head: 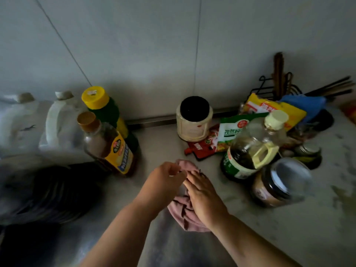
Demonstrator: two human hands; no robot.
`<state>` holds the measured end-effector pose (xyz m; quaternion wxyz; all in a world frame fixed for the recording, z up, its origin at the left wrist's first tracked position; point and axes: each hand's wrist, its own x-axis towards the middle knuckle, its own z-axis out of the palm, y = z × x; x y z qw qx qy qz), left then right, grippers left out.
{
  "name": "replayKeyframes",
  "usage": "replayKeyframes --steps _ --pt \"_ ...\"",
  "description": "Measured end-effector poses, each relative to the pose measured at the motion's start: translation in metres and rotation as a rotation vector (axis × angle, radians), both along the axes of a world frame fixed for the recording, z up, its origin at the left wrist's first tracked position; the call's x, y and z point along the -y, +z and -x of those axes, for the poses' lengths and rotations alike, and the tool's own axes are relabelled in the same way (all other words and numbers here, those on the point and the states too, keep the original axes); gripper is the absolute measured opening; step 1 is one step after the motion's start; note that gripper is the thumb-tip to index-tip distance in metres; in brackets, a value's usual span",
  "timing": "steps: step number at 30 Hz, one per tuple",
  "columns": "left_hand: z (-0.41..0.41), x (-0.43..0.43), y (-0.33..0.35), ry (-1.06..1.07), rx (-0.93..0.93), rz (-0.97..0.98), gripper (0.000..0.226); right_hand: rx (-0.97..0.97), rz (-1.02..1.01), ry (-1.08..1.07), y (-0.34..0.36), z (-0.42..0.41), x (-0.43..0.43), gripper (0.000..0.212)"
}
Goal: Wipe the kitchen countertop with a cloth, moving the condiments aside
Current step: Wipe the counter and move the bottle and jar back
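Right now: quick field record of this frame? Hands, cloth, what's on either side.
left hand: above pink cloth, fingers pinched on something small, unclear what
right hand: flat on the cloth
cloth: bunched on countertop
left group: yellow-capped green bottle, brown bottle, white jug
back centre: black-lidded jar
right group: handled dark-sauce bottle, sachets, jars

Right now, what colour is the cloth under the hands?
Pink, plain with no pattern: the cloth shows best in the head view.
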<state>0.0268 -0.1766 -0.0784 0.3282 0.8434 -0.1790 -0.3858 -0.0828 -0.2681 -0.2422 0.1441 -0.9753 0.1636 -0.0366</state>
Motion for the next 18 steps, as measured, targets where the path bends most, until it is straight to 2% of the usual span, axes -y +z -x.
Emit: replayKeyframes --steps 4,7,9,12,14,18 --pt "0.016 -0.006 0.002 -0.075 0.023 0.04 0.02 0.03 -0.025 -0.105 0.011 0.026 -0.001 0.081" --pt "0.028 -0.015 0.005 -0.12 0.023 0.068 0.016 0.086 -0.083 -0.217 0.03 0.042 -0.006 0.038" --pt "0.037 -0.021 0.007 -0.145 0.025 0.106 0.003 0.145 -0.185 -0.333 0.044 0.056 -0.009 0.024" --pt "0.05 -0.022 0.012 -0.177 0.022 0.182 0.004 0.227 -0.296 -0.563 0.06 0.084 -0.013 0.025" --pt "0.062 -0.016 0.017 -0.209 0.018 0.222 0.013 0.277 -0.337 -0.71 0.065 0.107 -0.014 0.029" --pt "0.085 0.005 0.025 -0.311 -0.055 0.272 0.04 0.445 -0.425 -0.953 0.074 0.143 -0.006 0.059"
